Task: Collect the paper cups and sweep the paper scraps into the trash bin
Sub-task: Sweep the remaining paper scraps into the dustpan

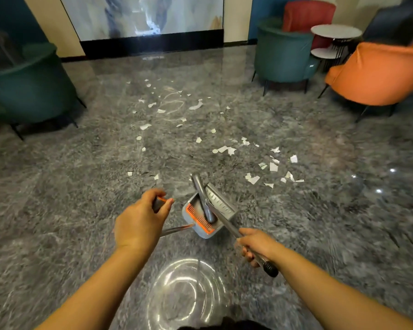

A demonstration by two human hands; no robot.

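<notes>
- Left hand grips the top of a long handle, orange-tipped; its metal shaft slants down to the grey dustpan.
- Dustpan sits on the grey marble floor, orange comb teeth along its near edge.
- Right hand curled round the broom handle, black end cap jutting past the wrist; grey broom head stands inside the pan.
- White paper scraps scattered over the floor beyond the pan, thickest to the right.
- Green armchairs left and right, orange armchair far right, red chair behind, round white side tables between.
</notes>
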